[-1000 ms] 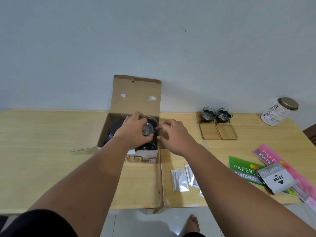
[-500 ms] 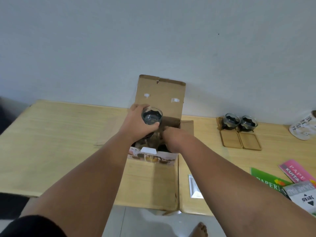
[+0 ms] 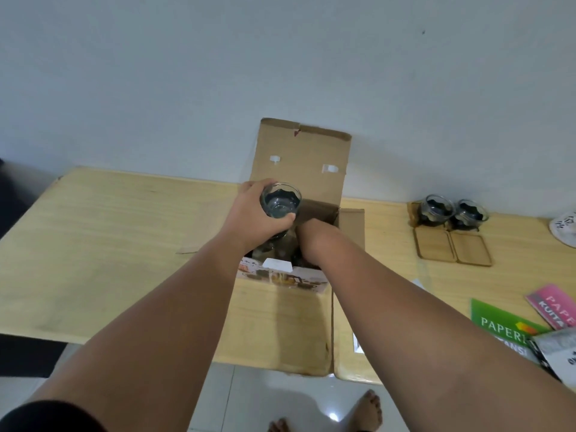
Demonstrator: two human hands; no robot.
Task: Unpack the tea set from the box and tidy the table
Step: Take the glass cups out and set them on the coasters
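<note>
Left hand [image 3: 257, 215]: fingers and thumb curled round a small glass cup [image 3: 281, 203]; thumb tip lies on the near wall of the cup, the other fingers wrap the far side.
Cup position: held upright in the air above the rear part of the open box [image 3: 282, 277], in front of the raised lid flap [image 3: 299, 151]. Mouth faces up; something dark with a wavy edge sits inside.
Right hand: down inside the box past the wrist and hidden by the left hand and the box wall. Cannot tell how the fingers lie or whether they touch anything.
Right forearm [image 3: 374, 285]: crosses the near right corner of the box.
Box: stands on the wooden table [image 3: 124, 244], near the wall, side flaps folded out flat. Contents dark and unclear.
Unpacked cups: two more glass cups [image 3: 436, 210] side by side at the back right of the table, close to touching.
Coasters: two flat wooden coasters [image 3: 453, 249] just in front of those cups, edges touching.
Other items: green booklet [image 3: 505, 325] and pink booklet [image 3: 554, 307] at the right edge, overlapping.
</note>
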